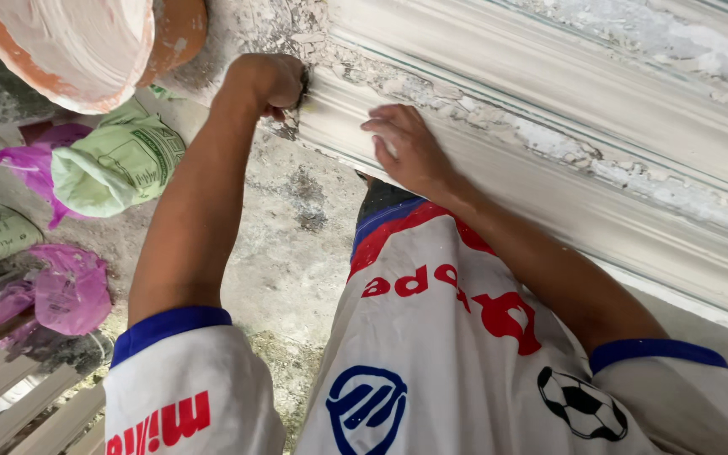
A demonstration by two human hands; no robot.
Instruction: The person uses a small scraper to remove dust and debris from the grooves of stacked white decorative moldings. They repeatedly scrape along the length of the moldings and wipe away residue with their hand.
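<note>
— So, where is the moulding you work on, and how do your hands stand now?

— The white plaster moulding (pixel 549 160) runs in a long slant across the upper right of the view, fixed along the wall, just above your chest. Your left hand (pixel 273 80) is closed like a fist at its left end, and something small and dark shows between the fingers and the plaster; I cannot tell what tool it is. Your right hand (pixel 410 152) lies flat and open on the curved face of the moulding, the fingers spread and touching it, gripping nothing.

— How will it handle, in your opinion?

— I judge it stiff but brittle. The surface looks rough and flaky near the upper ridge, with crumbs of old material, so the edges may chip when you press hard. It is fixed, so you do not carry its weight; you only steady yourself on it. It is better to rest the open palm on the broad smooth band, not on the thin ridges.

— And around you?

— An orange bucket (pixel 86 50) smeared with white paste is at the upper left, near the left hand. Below lie a green sack (pixel 120 164) and pink plastic bags (pixel 69 291) on the grey floor (pixel 297 244), well apart from the moulding.
</note>
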